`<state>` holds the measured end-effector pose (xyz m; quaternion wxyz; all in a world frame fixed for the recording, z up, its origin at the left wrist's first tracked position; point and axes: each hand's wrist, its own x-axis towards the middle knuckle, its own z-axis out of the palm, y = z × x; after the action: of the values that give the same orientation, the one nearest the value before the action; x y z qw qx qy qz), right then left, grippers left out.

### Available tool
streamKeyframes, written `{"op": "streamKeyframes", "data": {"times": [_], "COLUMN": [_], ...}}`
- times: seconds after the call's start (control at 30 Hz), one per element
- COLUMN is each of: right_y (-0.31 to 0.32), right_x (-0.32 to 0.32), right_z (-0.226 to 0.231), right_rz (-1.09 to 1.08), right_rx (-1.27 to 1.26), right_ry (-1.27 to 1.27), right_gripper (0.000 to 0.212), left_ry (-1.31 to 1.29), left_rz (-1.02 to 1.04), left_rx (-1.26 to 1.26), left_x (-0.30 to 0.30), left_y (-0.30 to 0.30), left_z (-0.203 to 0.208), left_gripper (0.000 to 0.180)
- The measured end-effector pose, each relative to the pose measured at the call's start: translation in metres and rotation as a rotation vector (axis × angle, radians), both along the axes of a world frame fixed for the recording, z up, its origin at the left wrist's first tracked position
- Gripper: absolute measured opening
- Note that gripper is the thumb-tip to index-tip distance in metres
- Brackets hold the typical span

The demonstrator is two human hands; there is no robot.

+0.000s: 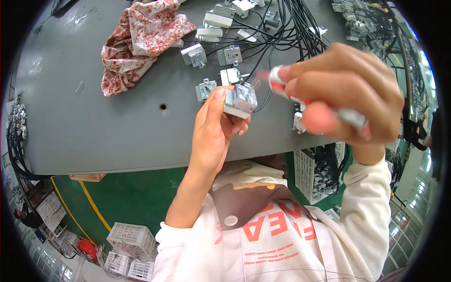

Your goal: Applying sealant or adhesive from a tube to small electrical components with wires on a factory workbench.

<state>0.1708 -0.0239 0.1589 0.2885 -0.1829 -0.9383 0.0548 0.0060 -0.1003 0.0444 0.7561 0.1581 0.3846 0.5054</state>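
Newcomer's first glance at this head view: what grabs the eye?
Probably the blurred right hand, large right of centre, gripping a red-and-white pen with its tip toward the metal-and-white part in the left hand. Next, the crumpled red-and-white cloth at upper left on the grey table. Then the bundle of black cables fanning out at top centre.

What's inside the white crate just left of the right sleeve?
The white crate shows black cables with silvery metal parts among them. Its floor is hidden under them; the gray tabletop covers its far end.
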Motion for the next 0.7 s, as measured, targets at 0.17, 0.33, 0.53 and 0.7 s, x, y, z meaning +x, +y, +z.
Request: {"op": "streamKeyframes", "data": {"times": [0.17,0.33,0.53,0.7], "right_y": [0.000,-0.006,-0.014,-0.016], "right_x": [0.027,0.045,0.069,0.102], "right_z": [-0.007,-0.023,-0.035,-0.053], "right_rz": [-0.023,-0.327,-0.478,-0.436], "right_rx": [0.106,-0.168,-0.402,-0.807], "right_ry": [0.080,0.647,0.936,1.433], "right_gripper": [0.035,0.045,0.039,0.033], "left_ry": [0.084,0.021,0.977,1.172], "left_rz": [0.037,0.077,0.224,0.526], "left_rx": [0.130,0.071,0.177,0.391], "left_x": [-0.023,-0.064,-0.050,-0.027], "left_y": [0.010,0.039,0.035,0.009], "left_z": [0.012,-0.004,-0.023,-0.024], "left_gripper": [0.038,0.038,0.065,0.065]}}
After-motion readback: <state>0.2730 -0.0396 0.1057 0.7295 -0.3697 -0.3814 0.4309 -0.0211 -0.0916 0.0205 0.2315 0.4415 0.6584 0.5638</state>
